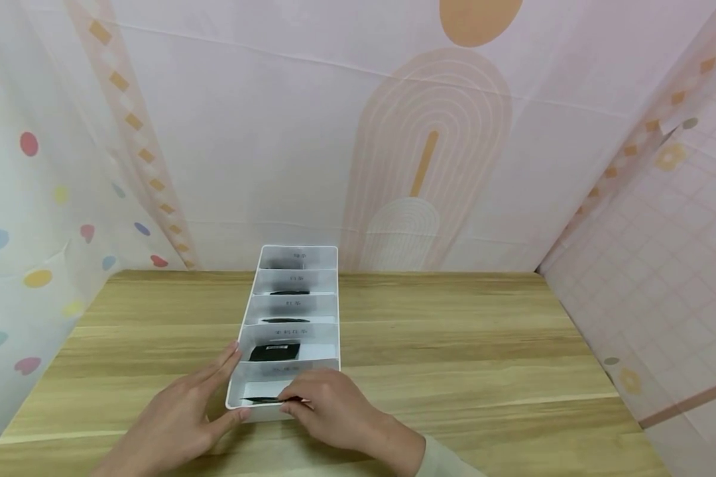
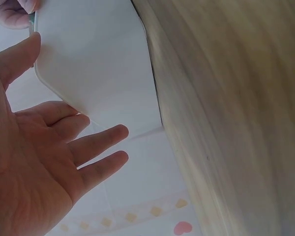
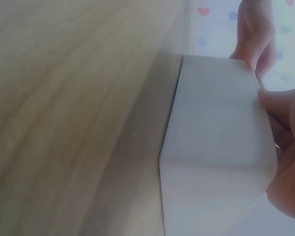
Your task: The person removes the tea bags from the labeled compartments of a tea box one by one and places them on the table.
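Observation:
A long white divided box (image 1: 339,331) lies on the wooden table, its small dark lettering upside down from here. At its near left corner my left hand (image 1: 179,414) steadies it, thumb on the near rim and fingertips along the left wall. In the left wrist view, two fingers extend past the wall with nothing in them. My right hand (image 1: 331,407) reaches over the near wall and pinches a thin, flat black packet (image 1: 259,400) in the nearest compartment. Part of that packet is hidden by the fingers. One compartment farther lies another black packet (image 1: 274,352) with a white label.
Farther up the box, a thin black packet (image 1: 286,320) stands in the middle compartment and another dark packet (image 1: 290,292) beyond it. The box's far end is close to the patterned cloth (image 1: 244,132) behind. Bare tabletop (image 1: 453,371) stretches to the right.

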Demonstrator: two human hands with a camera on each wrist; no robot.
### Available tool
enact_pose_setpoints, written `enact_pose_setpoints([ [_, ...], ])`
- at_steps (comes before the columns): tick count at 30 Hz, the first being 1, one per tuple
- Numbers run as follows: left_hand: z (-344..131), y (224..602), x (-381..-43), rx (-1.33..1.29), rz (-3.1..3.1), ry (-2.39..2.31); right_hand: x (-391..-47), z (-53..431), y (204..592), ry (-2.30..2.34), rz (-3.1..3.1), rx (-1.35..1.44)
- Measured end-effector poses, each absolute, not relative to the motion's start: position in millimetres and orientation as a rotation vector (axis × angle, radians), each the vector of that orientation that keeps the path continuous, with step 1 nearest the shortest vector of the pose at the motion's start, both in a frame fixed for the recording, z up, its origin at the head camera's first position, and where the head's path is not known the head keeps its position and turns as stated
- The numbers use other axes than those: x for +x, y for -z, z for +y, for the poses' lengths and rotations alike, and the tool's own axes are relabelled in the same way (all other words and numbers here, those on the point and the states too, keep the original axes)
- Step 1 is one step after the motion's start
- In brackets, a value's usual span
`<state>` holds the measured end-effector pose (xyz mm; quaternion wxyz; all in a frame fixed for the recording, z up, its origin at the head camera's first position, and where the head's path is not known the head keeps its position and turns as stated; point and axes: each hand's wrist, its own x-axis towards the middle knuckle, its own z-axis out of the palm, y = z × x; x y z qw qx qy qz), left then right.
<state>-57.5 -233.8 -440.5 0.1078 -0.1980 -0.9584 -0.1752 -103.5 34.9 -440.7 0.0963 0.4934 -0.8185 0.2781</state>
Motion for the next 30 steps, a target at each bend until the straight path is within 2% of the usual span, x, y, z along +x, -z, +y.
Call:
enact_pose_setpoints([
  [30,-232.2,436.7,-55.9,-0.540,-2.865,0.558,-131.5,61.5,399.4,-1.187,-2.322,1.295],
])
